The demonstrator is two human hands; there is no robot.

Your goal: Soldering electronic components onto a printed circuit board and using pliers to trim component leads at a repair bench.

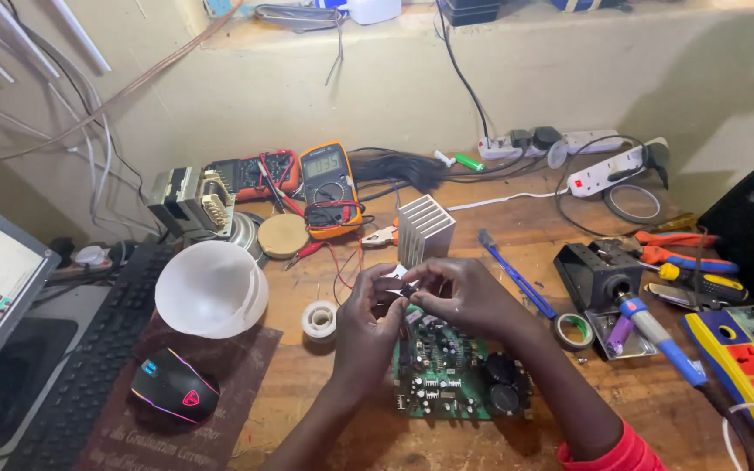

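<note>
Left hand (pixel 368 318) and right hand (pixel 469 296) meet above the green circuit board (pixel 447 375) on the counter (pixel 325 392). Fingers of both hands are pinched together on a small dark component (pixel 407 289). A finned heat sink (pixel 424 228) stands at 12 o'clock.

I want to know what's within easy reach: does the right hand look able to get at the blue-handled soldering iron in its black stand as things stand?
Probably yes. The blue-handled soldering iron sits in its black stand just right of the right hand, with bare wooden bench between them, but both hands' fingers are busy with a small part.
</note>
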